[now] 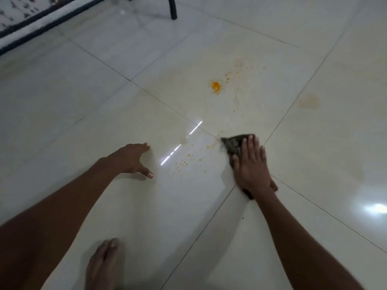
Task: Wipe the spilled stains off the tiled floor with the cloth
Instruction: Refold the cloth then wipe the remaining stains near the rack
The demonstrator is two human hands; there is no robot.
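Under the flat right hand [250, 164], dark crumpled cloth [234, 144]; left hand [134, 159] spread, unladen.

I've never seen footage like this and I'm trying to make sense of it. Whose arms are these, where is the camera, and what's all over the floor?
There is no machine here: a person wears a camera on the head, looking down at their own arms. The right hand lies flat, fingers straight, pressing a dark cloth onto the tiled floor. The left hand holds nothing; its spread fingertips rest on the floor. A bare foot shows at the bottom. Beyond the cloth lie a bright orange blob, small orange specks between the hands, and a faint brownish patch to the right. A black furniture leg stands at the top.
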